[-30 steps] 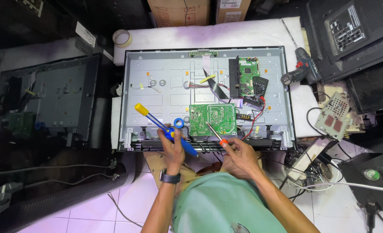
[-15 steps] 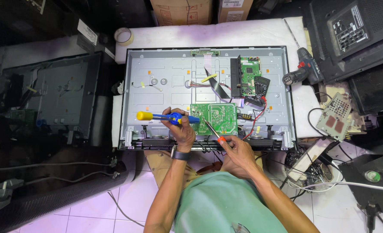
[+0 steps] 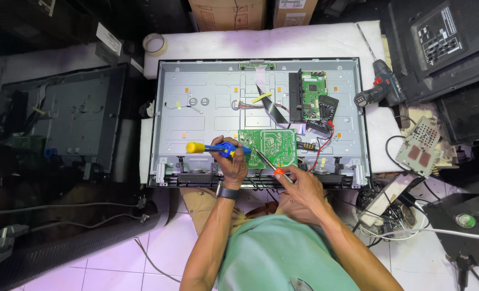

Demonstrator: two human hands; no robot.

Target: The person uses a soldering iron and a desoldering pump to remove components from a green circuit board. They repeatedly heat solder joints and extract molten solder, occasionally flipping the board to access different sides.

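My left hand (image 3: 233,161) grips a blue tool with a yellow end (image 3: 209,147), held level with its tip at the left edge of the green circuit board (image 3: 274,143). My right hand (image 3: 298,186) holds a thin tool with an orange grip (image 3: 268,164), its metal tip resting on the board's lower middle. The board is mounted low on the grey metal back of a flat television panel (image 3: 207,116) lying face down. A second, smaller green board (image 3: 313,89) and a black multimeter (image 3: 321,110) sit at the panel's upper right.
A cordless drill (image 3: 382,89) lies right of the panel on white padding. A tape roll (image 3: 155,43) sits at the upper left corner. Another opened screen chassis (image 3: 67,116) lies to the left. Loose boards, cables and a power strip (image 3: 390,196) crowd the right floor.
My left hand swung the blue tool from a diagonal pose to level and brought its tip to the green board. My right hand moved its orange-gripped tool onto the board.
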